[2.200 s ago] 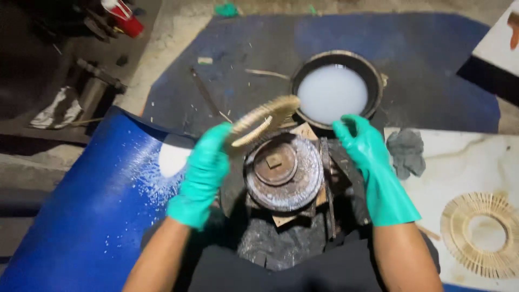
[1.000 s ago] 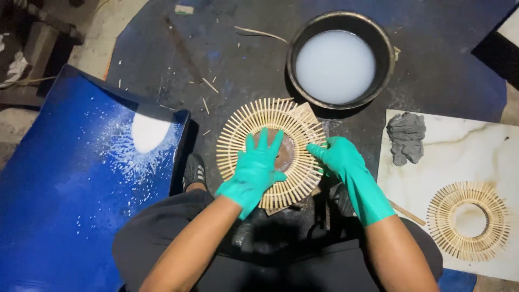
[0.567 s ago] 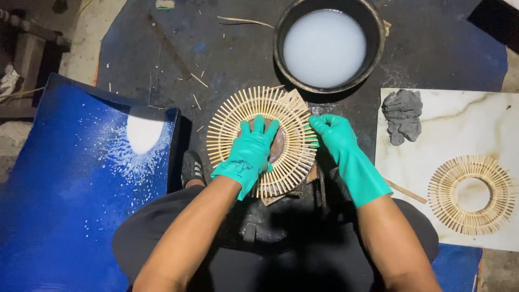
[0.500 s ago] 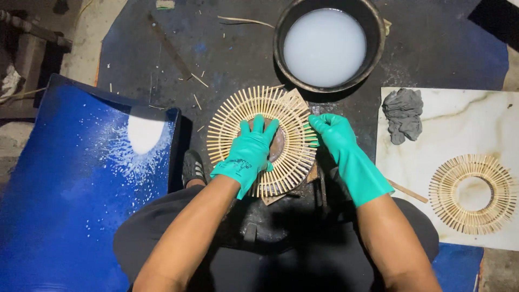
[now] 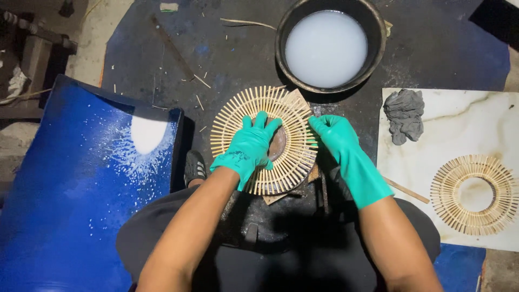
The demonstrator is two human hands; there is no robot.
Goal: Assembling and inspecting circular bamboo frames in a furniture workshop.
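Note:
A round ring of radiating bamboo sticks (image 5: 246,113) lies flat on a dark metal stand (image 5: 281,216) in front of me. My left hand (image 5: 248,146), in a green glove, presses flat on the ring with fingers spread. My right hand (image 5: 338,138), also in a green glove, rests on the ring's right edge, its fingertips touching the stick ends. A brown disc (image 5: 278,145) shows through the ring's centre hole between my hands.
A black pan of milky white liquid (image 5: 327,46) stands just beyond the ring. On the white marble slab (image 5: 459,116) at right lie a grey rag (image 5: 405,113) and a second stick ring (image 5: 476,194). A blue curved sheet (image 5: 70,200) with white powder lies left.
The stick ring, held up on edge between both hands 2.2 s ago, now lies flat on the stand. Both hands have settled on it and barely moved in the last half second.

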